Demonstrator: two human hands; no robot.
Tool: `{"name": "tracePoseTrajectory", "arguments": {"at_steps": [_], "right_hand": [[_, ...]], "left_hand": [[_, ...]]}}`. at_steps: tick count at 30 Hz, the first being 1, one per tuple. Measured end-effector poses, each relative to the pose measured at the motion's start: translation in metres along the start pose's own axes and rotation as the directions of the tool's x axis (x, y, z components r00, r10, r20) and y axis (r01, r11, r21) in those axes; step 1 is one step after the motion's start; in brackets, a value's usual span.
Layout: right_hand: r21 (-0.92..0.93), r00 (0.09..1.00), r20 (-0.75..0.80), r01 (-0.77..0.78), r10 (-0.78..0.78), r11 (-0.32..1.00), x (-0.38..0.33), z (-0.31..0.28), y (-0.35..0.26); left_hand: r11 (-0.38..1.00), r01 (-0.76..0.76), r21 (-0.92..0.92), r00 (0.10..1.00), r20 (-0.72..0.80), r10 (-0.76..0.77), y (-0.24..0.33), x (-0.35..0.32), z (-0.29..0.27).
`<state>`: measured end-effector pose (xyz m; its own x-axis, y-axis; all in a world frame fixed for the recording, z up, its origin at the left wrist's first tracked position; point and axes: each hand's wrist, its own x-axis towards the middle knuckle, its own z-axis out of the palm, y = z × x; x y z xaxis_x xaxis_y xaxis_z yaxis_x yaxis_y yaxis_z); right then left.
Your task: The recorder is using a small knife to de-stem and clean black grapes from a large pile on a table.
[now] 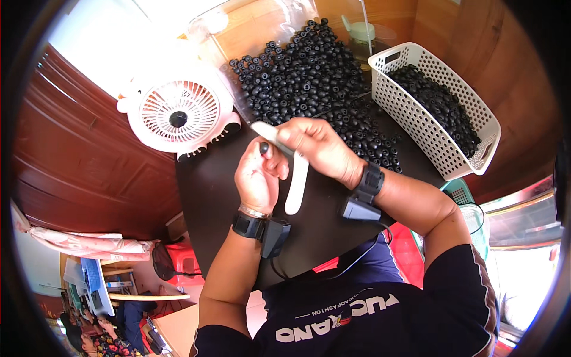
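In the middle of the view my left hand (pixel 257 178) has its fingers curled round a small, glossy black oval bead-like piece (pixel 264 148). My right hand (pixel 318 146), just to the right, grips a white tool (pixel 296 187) with two flat, round-ended arms. One arm points up and left over the fingertips of my left hand, close above the black piece; the other hangs down over the dark table (pixel 238 196). Where the two arms meet is hidden by my right fingers. Beyond both hands lies a large heap of similar black pieces (pixel 297 77), some showing a hole.
A clear plastic bag or sheet (pixel 262 21) lies behind the heap. At the right stands a white perforated basket (pixel 410 128) holding more black pieces. A pink-and-white fan (pixel 178 119) stands at the left. A red stool (pixel 183 262) is below, left of the table.
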<state>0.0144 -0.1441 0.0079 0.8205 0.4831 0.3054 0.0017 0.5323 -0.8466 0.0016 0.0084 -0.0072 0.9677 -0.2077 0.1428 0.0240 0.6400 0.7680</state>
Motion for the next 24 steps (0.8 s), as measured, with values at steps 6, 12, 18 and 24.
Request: {"name": "tracePoseTrajectory", "arguments": {"at_steps": [6, 12, 18, 24], "right_hand": [[0.038, 0.995, -0.102, -0.014, 0.018, 0.999, 0.004, -0.001, -0.003], [-0.049, 0.999, -0.05, -0.021, 0.019, 0.999, 0.001, 0.004, -0.002], [-0.095, 0.998, -0.04, -0.049, 0.045, 0.994, 0.002, 0.005, 0.001], [-0.025, 0.998, -0.03, -0.063, 0.062, 0.998, 0.0, 0.002, 0.003]], "left_hand": [[0.999, -0.025, 0.037, 0.994, 0.106, 0.021, 0.0, -0.003, 0.0], [0.999, 0.027, -0.024, 0.998, 0.058, -0.025, 0.0, -0.005, 0.006], [0.992, 0.08, -0.094, 0.996, -0.025, -0.082, -0.002, -0.009, 0.01], [0.989, 0.116, -0.09, 0.991, 0.077, -0.109, -0.001, -0.01, 0.006]]}}
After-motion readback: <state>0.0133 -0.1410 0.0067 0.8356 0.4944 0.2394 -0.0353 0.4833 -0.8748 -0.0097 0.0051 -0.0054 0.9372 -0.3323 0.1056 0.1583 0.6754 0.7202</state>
